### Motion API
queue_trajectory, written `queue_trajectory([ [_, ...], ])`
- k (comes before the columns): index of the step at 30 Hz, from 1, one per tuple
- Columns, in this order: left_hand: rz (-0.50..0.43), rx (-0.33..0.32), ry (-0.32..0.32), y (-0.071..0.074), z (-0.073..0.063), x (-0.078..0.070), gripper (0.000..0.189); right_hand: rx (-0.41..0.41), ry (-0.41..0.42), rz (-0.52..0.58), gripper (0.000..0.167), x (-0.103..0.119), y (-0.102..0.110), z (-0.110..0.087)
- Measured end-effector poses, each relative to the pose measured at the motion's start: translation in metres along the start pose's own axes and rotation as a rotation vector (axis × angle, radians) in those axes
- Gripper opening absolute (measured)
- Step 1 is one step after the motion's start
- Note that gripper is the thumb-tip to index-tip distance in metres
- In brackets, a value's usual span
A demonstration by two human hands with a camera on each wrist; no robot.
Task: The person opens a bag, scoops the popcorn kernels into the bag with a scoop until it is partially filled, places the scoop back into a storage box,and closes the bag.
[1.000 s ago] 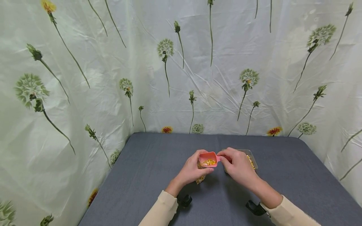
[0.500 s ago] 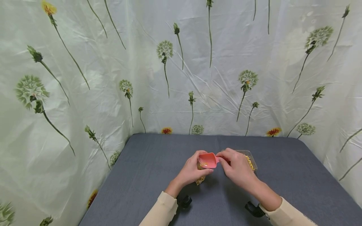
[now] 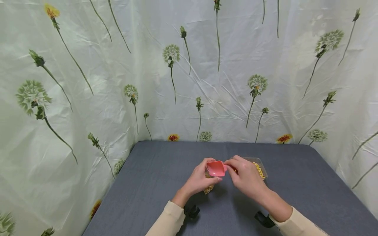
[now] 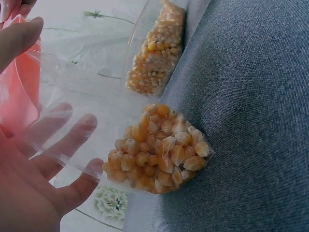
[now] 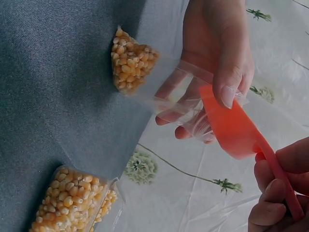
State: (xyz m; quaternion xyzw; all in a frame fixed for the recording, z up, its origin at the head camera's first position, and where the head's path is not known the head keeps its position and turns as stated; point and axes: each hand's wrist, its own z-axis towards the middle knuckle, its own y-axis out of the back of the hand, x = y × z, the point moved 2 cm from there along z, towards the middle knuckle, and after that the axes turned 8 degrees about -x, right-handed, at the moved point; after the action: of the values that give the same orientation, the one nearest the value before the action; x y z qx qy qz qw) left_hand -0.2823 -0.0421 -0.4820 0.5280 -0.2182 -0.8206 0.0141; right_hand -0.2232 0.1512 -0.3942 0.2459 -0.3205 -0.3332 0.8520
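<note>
My left hand (image 3: 198, 179) grips the mouth of a clear plastic bag (image 4: 79, 89), thumb on one side and fingers behind. Corn kernels (image 4: 157, 152) fill the bottom of the bag, which hangs close over the table. Pinched by its handle in my right hand (image 3: 248, 175) is a pink scoop (image 3: 217, 168). The scoop's bowl tips into the bag's mouth, and its inside shows bare pink in the head view. In the right wrist view the left thumb lies against the scoop's edge. Most of the bag hides behind my left hand in the head view.
A clear plastic container (image 3: 260, 162) of corn kernels stands on the grey-covered table (image 3: 165, 164), just behind my right hand. A flower-printed curtain (image 3: 189, 82) hangs behind and to the left of the table. A black wrist camera (image 3: 193, 211) sits below my left wrist.
The kernels in the scoop have slid out into the bag, leaving the bowl bare. My right hand has tilted the scoop slightly further left, while my left hand holds nearly still.
</note>
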Motion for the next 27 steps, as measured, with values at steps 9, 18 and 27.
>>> queue_trajectory([
  [9, 0.009, -0.001, 0.008, 0.001, 0.001, -0.001, 0.067, -0.009, -0.08, 0.061, 0.012, -0.006, 0.003, 0.0],
  [18, 0.025, 0.0, 0.025, 0.001, 0.0, -0.001, 0.067, 0.011, -0.202, 0.085, 0.011, -0.014, 0.007, -0.002],
  [27, 0.065, -0.019, 0.033, 0.001, 0.0, 0.0, 0.066, -0.022, -0.198, 0.052, 0.01, -0.021, 0.014, -0.001],
])
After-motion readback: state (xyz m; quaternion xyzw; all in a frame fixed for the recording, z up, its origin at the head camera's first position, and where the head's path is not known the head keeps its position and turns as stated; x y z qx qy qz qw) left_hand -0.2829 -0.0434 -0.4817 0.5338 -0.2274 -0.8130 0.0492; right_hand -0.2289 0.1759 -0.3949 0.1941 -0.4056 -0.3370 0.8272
